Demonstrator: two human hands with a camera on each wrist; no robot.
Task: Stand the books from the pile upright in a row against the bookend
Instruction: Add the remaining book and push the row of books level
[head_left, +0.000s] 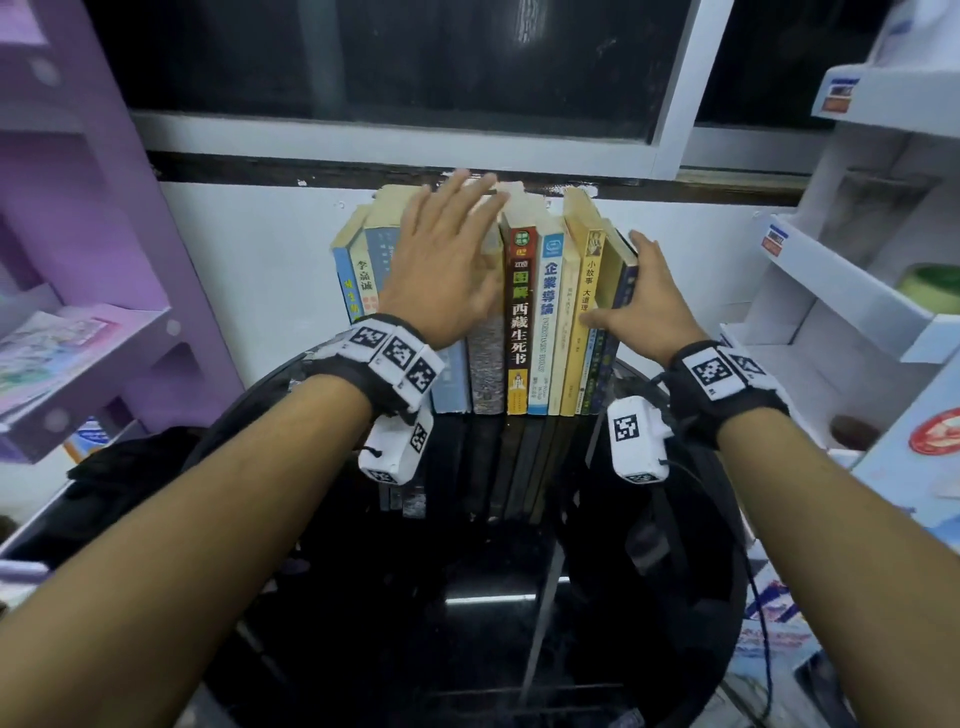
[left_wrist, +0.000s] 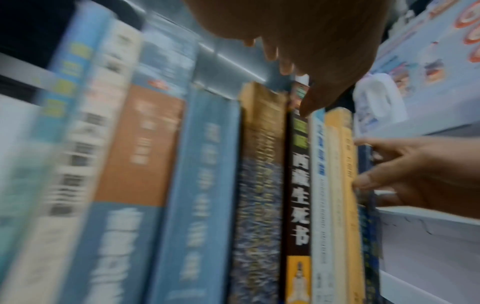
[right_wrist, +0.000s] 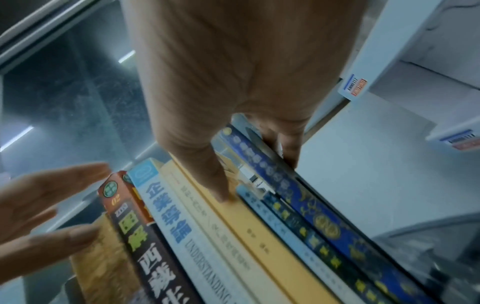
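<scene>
books: upright row, spines out, on black table
left hand: flat, fingers spread, over tops
right hand: gripping row's right end, shelf close by

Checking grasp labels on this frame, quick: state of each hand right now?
Left hand: open, fingers straight and spread over the row of books, gripping nothing.
Right hand: gripping the row's right-end books, thumb on the spines, fingers round the dark blue book.

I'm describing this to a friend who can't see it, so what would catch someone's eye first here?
A row of books stands upright on a glossy black table against the white wall. The left hand lies spread open over the spines at its middle, while the right hand holds the dark blue book at its right end.
</scene>
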